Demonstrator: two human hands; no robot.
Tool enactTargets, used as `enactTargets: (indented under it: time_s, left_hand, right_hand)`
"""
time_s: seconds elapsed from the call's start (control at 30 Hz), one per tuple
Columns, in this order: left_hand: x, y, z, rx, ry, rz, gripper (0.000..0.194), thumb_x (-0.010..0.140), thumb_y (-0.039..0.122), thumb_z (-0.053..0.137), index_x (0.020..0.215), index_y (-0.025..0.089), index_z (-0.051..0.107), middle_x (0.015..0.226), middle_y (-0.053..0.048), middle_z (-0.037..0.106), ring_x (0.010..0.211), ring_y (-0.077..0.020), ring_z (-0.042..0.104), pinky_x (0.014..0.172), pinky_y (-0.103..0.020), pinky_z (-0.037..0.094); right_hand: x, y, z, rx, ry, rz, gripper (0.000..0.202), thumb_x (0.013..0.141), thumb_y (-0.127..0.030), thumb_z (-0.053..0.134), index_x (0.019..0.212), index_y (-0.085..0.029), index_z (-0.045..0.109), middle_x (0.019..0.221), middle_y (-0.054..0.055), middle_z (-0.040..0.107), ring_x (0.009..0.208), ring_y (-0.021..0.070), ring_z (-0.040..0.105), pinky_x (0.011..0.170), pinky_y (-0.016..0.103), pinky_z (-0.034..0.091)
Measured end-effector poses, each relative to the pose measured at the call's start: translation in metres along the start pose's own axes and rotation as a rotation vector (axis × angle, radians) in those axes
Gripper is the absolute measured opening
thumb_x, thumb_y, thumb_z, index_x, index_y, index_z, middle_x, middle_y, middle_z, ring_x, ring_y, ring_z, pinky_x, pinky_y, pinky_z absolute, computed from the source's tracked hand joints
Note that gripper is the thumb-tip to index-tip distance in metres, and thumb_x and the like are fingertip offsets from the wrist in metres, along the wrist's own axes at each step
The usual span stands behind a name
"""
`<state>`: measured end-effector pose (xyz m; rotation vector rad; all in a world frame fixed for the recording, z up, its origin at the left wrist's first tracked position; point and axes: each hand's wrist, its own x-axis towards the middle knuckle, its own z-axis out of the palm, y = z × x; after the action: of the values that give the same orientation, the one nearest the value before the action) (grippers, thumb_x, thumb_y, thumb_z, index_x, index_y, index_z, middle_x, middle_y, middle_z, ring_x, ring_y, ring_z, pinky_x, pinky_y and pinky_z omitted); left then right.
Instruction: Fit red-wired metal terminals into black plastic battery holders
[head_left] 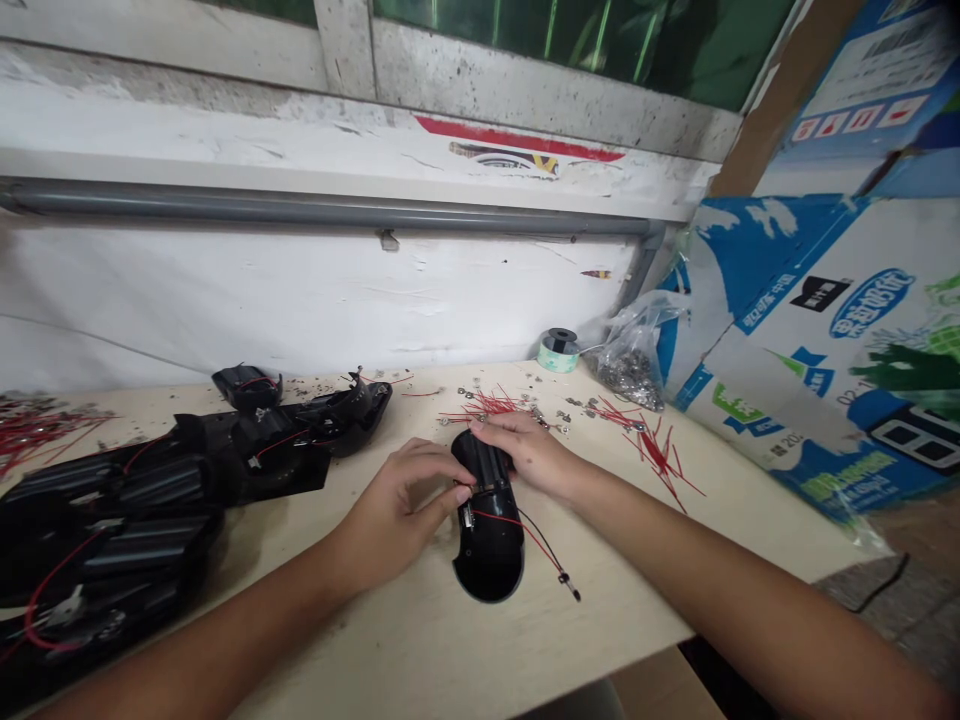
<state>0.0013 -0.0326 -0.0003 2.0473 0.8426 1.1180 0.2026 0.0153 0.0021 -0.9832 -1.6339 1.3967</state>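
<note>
A long black plastic housing with a rounded near end lies on the table in front of me. My right hand is wrapped round its far end, thumb on top. My left hand pinches thumb and forefinger together at the housing's left edge, about midway along; what sits between the fingertips is too small to make out. A red wire and a black wire cross the housing and run off its right side to a small connector hanging over the tabletop.
Several more black housings with red wires crowd the left. Loose red wires and small metal pieces lie at the back. A green tape roll and a clear bag of metal parts stand near the wall, beside a blue-and-white carton.
</note>
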Motion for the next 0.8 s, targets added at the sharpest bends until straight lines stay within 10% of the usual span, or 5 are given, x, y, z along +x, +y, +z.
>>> enactTargets:
  time_s: [0.8]
  left_hand:
    - [-0.0021, 0.0032, 0.0032, 0.229, -0.082, 0.042, 0.011, 0.092, 0.021, 0.061, 0.089, 0.023, 0.071, 0.092, -0.003, 0.074, 0.090, -0.0203, 0.065, 0.089, -0.038, 0.040]
  right_hand:
    - [-0.0041, -0.0064, 0.0049, -0.314, -0.022, -0.073, 0.047, 0.092, -0.053, 0.056, 0.062, -0.017, 0.054, 0.059, -0.004, 0.043, 0.057, 0.0112, 0.038, 0.054, 0.025, 0.029]
